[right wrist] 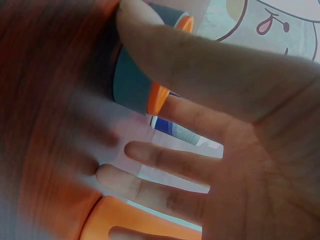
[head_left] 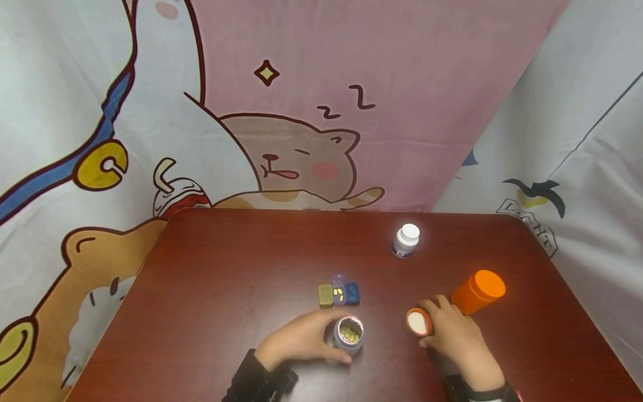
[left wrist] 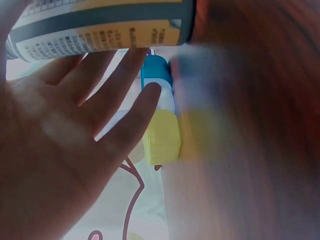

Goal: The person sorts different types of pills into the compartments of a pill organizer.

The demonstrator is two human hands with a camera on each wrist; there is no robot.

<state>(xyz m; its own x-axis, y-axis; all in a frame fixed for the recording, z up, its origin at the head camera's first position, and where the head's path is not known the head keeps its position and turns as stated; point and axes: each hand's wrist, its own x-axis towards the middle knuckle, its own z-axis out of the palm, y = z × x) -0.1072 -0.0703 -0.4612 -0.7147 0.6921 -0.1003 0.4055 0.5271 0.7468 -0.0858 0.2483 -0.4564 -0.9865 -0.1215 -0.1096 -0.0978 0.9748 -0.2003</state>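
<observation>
My left hand (head_left: 303, 338) grips an uncapped bottle (head_left: 355, 348) with yellowish tablets inside; the thumb and forefinger curve round its side. Its printed label shows at the top of the left wrist view. Just beyond it sits a small pill organizer (head_left: 353, 294) with yellow, purple and blue compartments. The purple lid (head_left: 339, 278) stands raised, with several pale tablets in that compartment. My right hand (head_left: 459, 338) holds a dark cap (right wrist: 131, 84) with an orange rim between thumb and forefinger, its white liner facing up, close to the table. The other fingers extend beside it.
An orange bottle (head_left: 472, 295) with an orange lid stands right beside my right hand's fingers. Farther back is a white bottle (head_left: 406, 241) with a white cap. The reddish-brown table (head_left: 241, 251) ends at a printed cloth backdrop (head_left: 402, 56).
</observation>
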